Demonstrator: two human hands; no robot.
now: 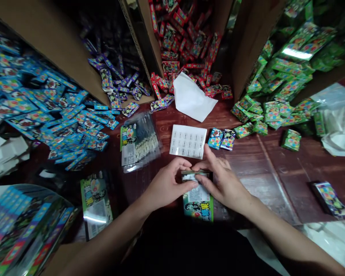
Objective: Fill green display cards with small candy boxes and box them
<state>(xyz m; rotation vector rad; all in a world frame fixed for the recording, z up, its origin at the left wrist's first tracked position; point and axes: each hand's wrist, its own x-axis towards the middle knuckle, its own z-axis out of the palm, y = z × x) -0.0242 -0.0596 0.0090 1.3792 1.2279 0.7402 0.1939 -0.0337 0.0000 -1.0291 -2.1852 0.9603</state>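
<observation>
A printed plastic package [198, 207], green and black with a white label panel, is in front of my body at the table's near edge. My left hand [168, 184] grips its far left corner between thumb and fingers. On the far right corner, my right hand [225, 186] presses with its thumb, its index finger raised. The fingers partly hide the package's far end. Just beyond lies a white sheet of round stickers [188, 141]. Beside it stand a small blue box [215, 138] and a small purple box [228, 139]. A stack of clear printed sleeves [140, 142] lies to the left.
Open cartons spill blue boxes [83, 126], purple boxes [115, 84], red boxes [186, 46] and green boxes [278, 111] along the back. White paper [193, 97] lies near the red ones. Filled packages [23, 226] sit at lower left, another package [96, 203] beside them.
</observation>
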